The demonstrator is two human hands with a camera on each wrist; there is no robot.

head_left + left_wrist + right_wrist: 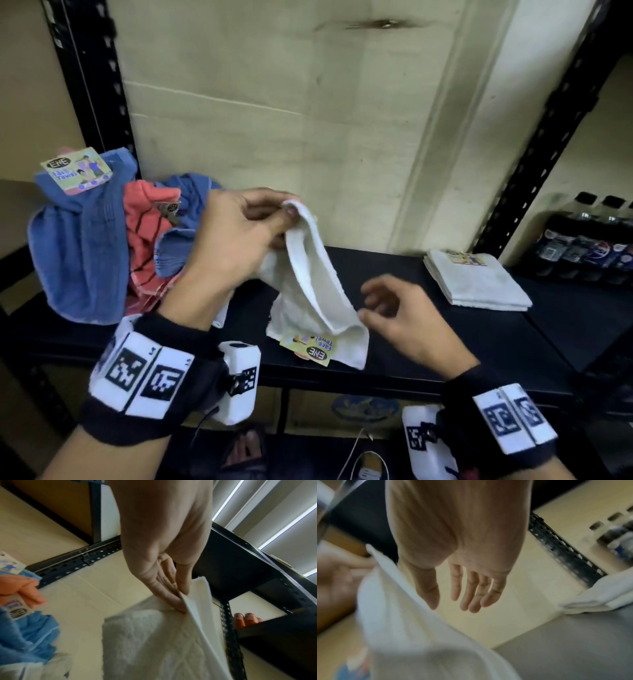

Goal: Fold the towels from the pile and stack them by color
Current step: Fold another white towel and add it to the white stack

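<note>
So closest to us, our right hand (397, 315) is hovering just over the front part of the black shelf (479, 346), fingers loose and spread wide, gripping nothing; its thumb is sitting right next to the lower hem of the white towel (318, 298), though we can't tell if it's actually touching. That towel is hanging in the middle of the view, its bottom end bunching on the shelf with a paper label (310, 347) dangling over the front edge at about 6 o'clock from the towel. A bit further in, our left hand (239, 233) is pinching the towel's top corner between thumb and fingers, holding it up above the shelf; the left wrist view is showing the fingers (164, 586) clamping the hem tight. Over at 9 o'clock from that hand, the unfolded pile is sitting on the shelf: a blue towel (82, 246) with its own label on top, an orange striped towel (147, 236) tucked between blue folds. Out at 3 o'clock, well apart from our hands, the folded white stack (476, 281) is lying flat near the back of the shelf. Furthest off at the right edge, some dark bottles (589, 240) are standing on the neighbouring shelf.
</note>
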